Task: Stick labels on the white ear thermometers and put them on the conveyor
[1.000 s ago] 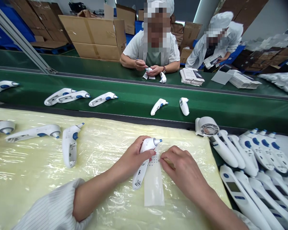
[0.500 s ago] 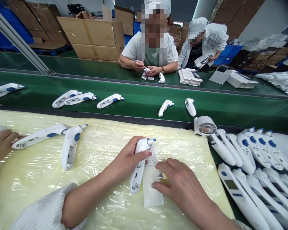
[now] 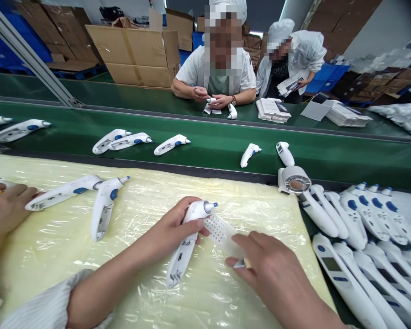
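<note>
My left hand [image 3: 181, 224] is wrapped round a white ear thermometer [image 3: 185, 249], its blue-tipped probe pointing right and its open battery bay facing up. Beside its fingertips lies a pale sheet with rows of small dots [image 3: 219, 230], slanting down to the right. My right hand [image 3: 270, 265] is closed on a small tool with a pointed metal tip [image 3: 239, 263]; most of the tool is hidden in the fingers. Its index finger meets the sheet's lower end. Left of my hands, two more ear thermometers [image 3: 104, 208] [image 3: 65, 192] rest on the yellow plastic-covered surface [image 3: 140, 297].
A green conveyor belt [image 3: 208, 146] carries several thermometers. Rows of thermometers [image 3: 359, 283] fill the right side, near a round white device [image 3: 294, 179]. Another person's hand [image 3: 7, 205] is at the left edge. Two co-workers in white caps are across the belt.
The held thermometer has shifted left and tilted more. The dotted sheet has swung from nearly vertical to slanting. Thermometers on the belt have moved right, and the neighbour's hand has come further into view.
</note>
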Available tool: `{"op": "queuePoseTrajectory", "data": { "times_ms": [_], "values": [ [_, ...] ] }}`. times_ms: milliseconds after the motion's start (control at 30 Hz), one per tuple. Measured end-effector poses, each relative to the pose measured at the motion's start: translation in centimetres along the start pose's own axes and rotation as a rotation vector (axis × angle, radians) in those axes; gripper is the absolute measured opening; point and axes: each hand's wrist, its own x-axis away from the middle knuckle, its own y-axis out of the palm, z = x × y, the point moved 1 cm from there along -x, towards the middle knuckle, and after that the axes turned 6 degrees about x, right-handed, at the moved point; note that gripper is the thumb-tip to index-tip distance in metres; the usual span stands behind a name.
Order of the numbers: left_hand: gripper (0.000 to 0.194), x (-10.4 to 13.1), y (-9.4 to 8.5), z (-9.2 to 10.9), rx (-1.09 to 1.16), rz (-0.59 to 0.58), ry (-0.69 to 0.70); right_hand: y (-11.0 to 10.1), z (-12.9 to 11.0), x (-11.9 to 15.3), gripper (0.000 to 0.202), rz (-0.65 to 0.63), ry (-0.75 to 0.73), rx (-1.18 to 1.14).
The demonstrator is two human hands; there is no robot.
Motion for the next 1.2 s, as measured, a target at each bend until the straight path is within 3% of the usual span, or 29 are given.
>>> {"op": "queuePoseTrajectory", "data": {
  "times_ms": [100,233,400,500,733,800,867,967,1067,1200],
  "values": [
    [0.050,-0.8,0.1,0.0,0.001,-0.035,0.042,0.5,-0.5,-0.1,0.034,-0.088,-0.068,0.057],
    [0.047,-1.1,0.6,-0.2,-0.061,-0.059,-0.005,-0.2,0.7,-1.1,0.051,-0.163,-0.115,0.080],
    [0.048,-1.1,0.6,-0.8,-0.018,-0.048,-0.014,-2.3,1.6,-2.1,0.039,-0.240,-0.022,-0.129],
    [0.049,-1.3,0.5,-1.2,0.017,-0.048,-0.009,-2.3,1.5,-3.1,0.025,-0.198,0.031,-0.152],
    [0.046,-1.7,0.3,-1.0,-0.087,-0.029,0.049,0.2,1.4,-4.1,0.022,-0.034,0.033,-0.072],
    [0.044,-2.0,0.2,-0.6,-0.161,0.024,0.110,-0.1,1.0,-3.2,0.020,-0.092,0.044,-0.064],
    [0.041,-2.5,0.2,-0.1,-0.241,0.052,0.183,-0.8,0.5,-2.1,0.020,-0.230,0.047,-0.116],
    [0.038,-3.3,0.3,0.6,-0.313,-0.041,0.253,-2.1,0.3,-1.5,0.021,-0.344,0.045,-0.267],
    [0.036,-3.9,0.4,1.1,-0.376,-0.126,0.246,-2.4,1.0,-2.4,0.020,-0.221,0.097,-0.284],
    [0.036,-4.3,0.4,1.3,-0.408,-0.133,0.231,-1.3,1.8,-4.2,0.018,-0.110,0.095,-0.254]
  ]
}}
